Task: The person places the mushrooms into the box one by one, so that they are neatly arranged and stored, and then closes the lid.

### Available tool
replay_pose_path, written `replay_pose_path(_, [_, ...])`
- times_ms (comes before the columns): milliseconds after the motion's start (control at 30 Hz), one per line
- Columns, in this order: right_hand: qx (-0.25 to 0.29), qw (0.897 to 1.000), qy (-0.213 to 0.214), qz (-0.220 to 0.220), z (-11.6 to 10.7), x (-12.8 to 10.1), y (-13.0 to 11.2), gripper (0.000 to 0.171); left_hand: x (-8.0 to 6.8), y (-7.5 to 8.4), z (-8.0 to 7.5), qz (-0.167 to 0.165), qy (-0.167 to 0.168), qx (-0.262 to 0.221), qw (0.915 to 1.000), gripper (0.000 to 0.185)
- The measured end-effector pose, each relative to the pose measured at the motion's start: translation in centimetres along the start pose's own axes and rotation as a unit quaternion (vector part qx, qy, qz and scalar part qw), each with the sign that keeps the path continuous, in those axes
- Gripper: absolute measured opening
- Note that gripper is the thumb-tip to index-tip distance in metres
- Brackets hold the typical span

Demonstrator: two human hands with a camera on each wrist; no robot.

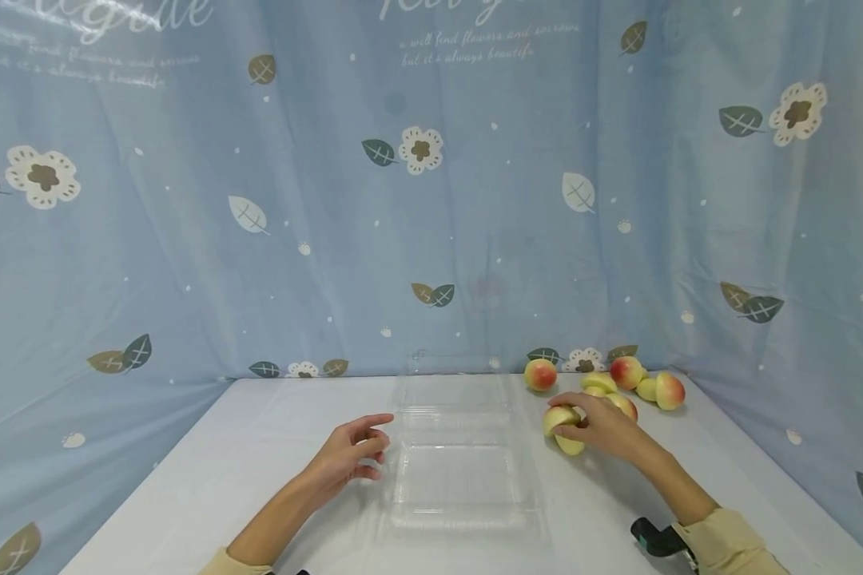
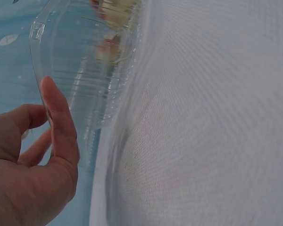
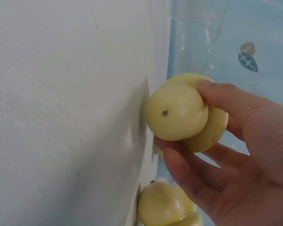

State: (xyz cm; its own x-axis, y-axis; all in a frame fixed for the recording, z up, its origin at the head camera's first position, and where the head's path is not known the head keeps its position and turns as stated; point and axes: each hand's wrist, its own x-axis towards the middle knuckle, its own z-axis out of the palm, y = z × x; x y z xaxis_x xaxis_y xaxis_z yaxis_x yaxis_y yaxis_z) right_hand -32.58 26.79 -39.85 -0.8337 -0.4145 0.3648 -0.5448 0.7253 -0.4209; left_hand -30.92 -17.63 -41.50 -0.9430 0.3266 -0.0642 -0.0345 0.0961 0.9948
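My right hand [image 1: 604, 427] holds two yellow peach-like fruits together, thumb on one side and fingers on the other. The nearer fruit [image 3: 177, 113] shows a small brown spot and overlaps the other fruit [image 3: 212, 134]. At the left stands my left hand [image 1: 348, 459], its fingers loosely bent beside the clear plastic clamshell container [image 1: 460, 511]. In the left wrist view a fingertip [image 2: 48, 84] is right at the container's rim [image 2: 34, 52]. The clamshell lies unfolded, with its lid half [image 1: 453, 395] toward the back.
Several more yellow and red fruits [image 1: 670, 390] lie at the back right of the white table [image 1: 273, 431]. One fruit [image 1: 540, 374] sits apart, nearer the container. A blue printed curtain [image 1: 331, 239] hangs behind. A black device [image 1: 654, 539] is by the right sleeve.
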Motion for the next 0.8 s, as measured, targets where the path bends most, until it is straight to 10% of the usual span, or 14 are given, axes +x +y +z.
replay_pose_path(800, [0.091,0.996,0.004,0.025,-0.57,0.38,-0.71,0.041,-0.18,-0.05,-0.11,-0.001,-0.003,-0.017,0.9999,0.055])
